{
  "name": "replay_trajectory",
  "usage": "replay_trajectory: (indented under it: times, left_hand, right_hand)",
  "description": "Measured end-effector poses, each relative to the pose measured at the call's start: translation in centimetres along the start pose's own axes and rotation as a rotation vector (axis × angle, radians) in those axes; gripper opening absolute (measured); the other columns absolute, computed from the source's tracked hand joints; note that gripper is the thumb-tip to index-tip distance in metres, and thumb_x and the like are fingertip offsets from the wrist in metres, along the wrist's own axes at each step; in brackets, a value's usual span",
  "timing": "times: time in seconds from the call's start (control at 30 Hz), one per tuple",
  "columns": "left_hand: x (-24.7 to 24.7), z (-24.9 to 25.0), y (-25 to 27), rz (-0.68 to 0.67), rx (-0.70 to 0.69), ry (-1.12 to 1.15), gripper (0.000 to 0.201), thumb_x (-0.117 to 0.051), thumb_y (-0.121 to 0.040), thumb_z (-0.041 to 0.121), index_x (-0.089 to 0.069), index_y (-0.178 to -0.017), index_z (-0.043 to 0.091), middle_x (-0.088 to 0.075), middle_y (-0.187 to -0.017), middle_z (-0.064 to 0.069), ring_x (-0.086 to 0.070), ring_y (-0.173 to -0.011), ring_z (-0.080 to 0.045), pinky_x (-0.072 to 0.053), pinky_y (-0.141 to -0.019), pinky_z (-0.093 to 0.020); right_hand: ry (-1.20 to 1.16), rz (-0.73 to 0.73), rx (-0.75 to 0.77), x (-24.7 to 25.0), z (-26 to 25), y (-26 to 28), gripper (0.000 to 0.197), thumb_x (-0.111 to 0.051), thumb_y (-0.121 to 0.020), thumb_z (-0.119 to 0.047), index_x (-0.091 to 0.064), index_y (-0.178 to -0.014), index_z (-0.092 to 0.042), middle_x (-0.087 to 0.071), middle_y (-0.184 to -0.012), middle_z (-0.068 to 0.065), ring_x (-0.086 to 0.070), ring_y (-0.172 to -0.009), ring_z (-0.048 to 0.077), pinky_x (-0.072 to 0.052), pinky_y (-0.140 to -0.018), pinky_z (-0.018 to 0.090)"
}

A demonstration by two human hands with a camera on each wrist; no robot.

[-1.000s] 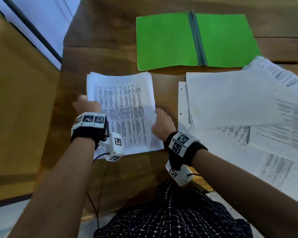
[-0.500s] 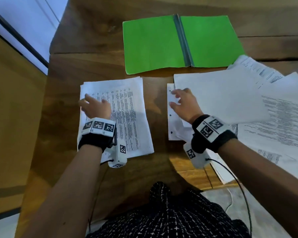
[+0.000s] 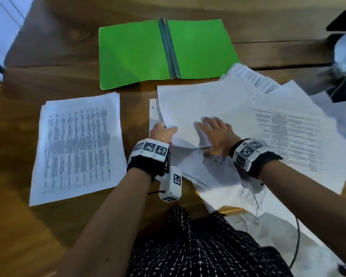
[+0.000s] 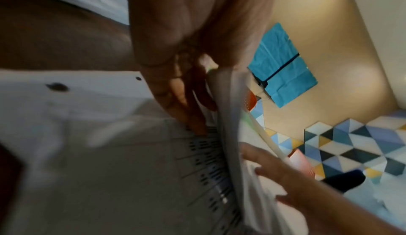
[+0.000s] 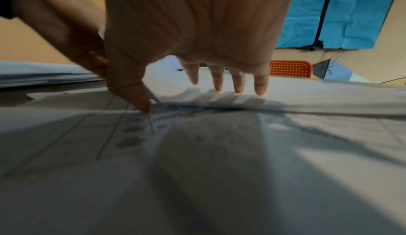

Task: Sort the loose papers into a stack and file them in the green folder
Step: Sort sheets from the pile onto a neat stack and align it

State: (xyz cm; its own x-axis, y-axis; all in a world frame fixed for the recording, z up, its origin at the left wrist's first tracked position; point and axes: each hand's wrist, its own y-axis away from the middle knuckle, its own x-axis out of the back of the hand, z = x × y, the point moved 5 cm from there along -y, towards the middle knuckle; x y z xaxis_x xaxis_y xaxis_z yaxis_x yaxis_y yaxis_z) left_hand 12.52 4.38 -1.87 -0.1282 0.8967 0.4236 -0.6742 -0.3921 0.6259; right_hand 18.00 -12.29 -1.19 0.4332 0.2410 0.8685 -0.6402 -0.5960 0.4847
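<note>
Wooden table (image 3: pixel 68 226): 1 green folder (image 3: pixel 132 54), 1 stack (image 3: pixel 78 146), 2 hands on loose papers (image 3: pixel 288 124).

Bare desk (image 3: pixel 136 100) runs as a lane between the stacked sheets (image 3: pixel 76 148) on the left and the loose papers (image 3: pixel 248 120) on the right, leading far to the open green folder (image 3: pixel 132 54). Both hands sit at that lane's near right edge. The loose papers overlap the folder's near right corner. Left of the stack, the desk lies open.
</note>
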Motion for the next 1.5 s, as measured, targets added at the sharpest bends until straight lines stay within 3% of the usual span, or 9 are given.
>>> replay_trajectory:
  times: [0.13, 0.27, 0.37, 0.53, 0.77, 1.07, 1.23, 1.33, 1.5]
  left_hand:
    - [-0.4, 2.6, 0.8, -0.046, -0.015, 0.522, 0.027, -0.045, -0.097, 0.018, -0.054, -0.115, 0.000, -0.060, -0.116, -0.023, -0.062, -0.083, -0.027, -0.051, -0.057, -0.026]
    - [1.4, 4.1, 0.6, -0.116, -0.011, 0.901, 0.036, -0.028, -0.101, 0.039, -0.049, -0.081, 0.017, -0.068, -0.075, -0.002, -0.063, -0.066, -0.010, -0.048, -0.062, -0.023]
    - [0.6, 3.9, -0.1, -0.072, -0.005, 0.340, 0.052, -0.021, -0.097, 0.053, -0.051, -0.076, 0.016, -0.067, -0.065, 0.006, -0.055, -0.062, -0.004, -0.042, -0.063, -0.023]
    - [-3.8, 0.8, 0.4, 0.210, 0.050, -0.498, 0.098, -0.070, -0.066, 0.061, -0.036, -0.136, 0.002, -0.025, -0.146, -0.016, -0.026, -0.136, -0.034, -0.031, -0.108, -0.048]
    - [-2.8, 1.9, -0.6, 0.267, -0.066, -0.334, 0.039, -0.049, -0.091, 0.013, -0.048, -0.129, 0.004, -0.054, -0.131, -0.019, -0.051, -0.120, -0.037, -0.044, -0.097, -0.038]
    - [10.9, 6.7, 3.7, 0.860, -0.173, 0.114, 0.048, -0.047, -0.095, 0.028, -0.043, -0.133, -0.002, -0.048, -0.138, -0.019, -0.046, -0.128, -0.029, -0.035, -0.099, -0.030]
    - [7.6, 7.1, 3.5, 0.668, -0.152, 0.098, 0.037, -0.054, -0.092, 0.022, -0.056, -0.121, -0.002, -0.058, -0.128, -0.019, -0.054, -0.120, -0.029, -0.041, -0.094, -0.031]
    - [2.8, 4.8, 2.1, 0.444, -0.070, 0.024, 0.029, -0.062, -0.087, 0.028, -0.063, -0.101, 0.002, -0.062, -0.115, -0.015, -0.057, -0.116, -0.032, -0.045, -0.094, -0.035]
    - [-2.3, 2.7, 2.0, 0.068, -0.072, 0.124, 0.066, -0.070, -0.080, 0.034, -0.048, -0.131, -0.002, -0.053, -0.135, -0.011, -0.052, -0.121, -0.028, -0.044, -0.095, -0.031]
  right_hand:
    - [-0.064, 0.202, 0.008, 0.9, 0.8, -0.2, 0.067, -0.053, -0.089, -0.031, -0.021, -0.146, -0.020, -0.020, -0.155, 0.010, -0.020, -0.142, 0.030, -0.019, -0.114, 0.049]
    - [-0.336, 0.644, -0.134, 6.8, 3.8, 0.7, 0.034, -0.044, -0.088, -0.004, -0.061, -0.118, -0.007, -0.067, -0.112, 0.024, -0.063, -0.104, 0.035, -0.047, -0.094, 0.040]
    - [-0.488, 0.914, -0.280, 12.5, 6.3, 3.0, 0.028, -0.042, -0.095, -0.011, -0.059, -0.107, 0.008, -0.065, -0.104, 0.029, -0.061, -0.095, 0.038, -0.032, -0.069, 0.034]
    - [-0.781, 1.104, -0.411, 15.8, 11.6, 4.3, 0.029, -0.043, -0.093, -0.013, -0.061, -0.104, 0.006, -0.049, -0.087, 0.006, -0.046, -0.081, 0.014, -0.032, -0.064, 0.024]
    - [-0.941, 0.599, -0.519, 6.1, 14.4, 2.9, 0.009, -0.056, -0.089, -0.015, -0.060, -0.095, -0.010, -0.053, -0.087, 0.011, -0.048, -0.084, 0.017, -0.035, -0.071, 0.030]
    - [-0.944, 0.371, -0.623, -0.4, 13.5, 2.4, 0.022, -0.058, -0.090, -0.021, -0.058, -0.094, 0.000, -0.059, -0.089, 0.020, -0.054, -0.079, 0.024, -0.048, -0.071, 0.036]
    - [-0.990, 0.292, -0.457, 0.8, 9.9, 1.4, 0.012, -0.047, -0.094, -0.009, -0.053, -0.084, -0.005, -0.048, -0.063, 0.001, -0.048, -0.060, 0.019, -0.038, -0.037, 0.011]
    - [-1.101, 0.281, -0.428, 1.5, 8.4, 0.8, 0.010, -0.041, -0.095, -0.004, -0.049, -0.090, -0.003, -0.043, -0.061, 0.001, -0.041, -0.056, 0.012, -0.035, -0.039, 0.010]
    - [-1.035, 0.212, -0.336, 2.2, 8.4, 0.9, 0.026, -0.043, -0.095, -0.002, -0.057, -0.111, 0.013, -0.062, -0.096, 0.025, -0.045, -0.085, 0.017, -0.033, -0.066, 0.024]
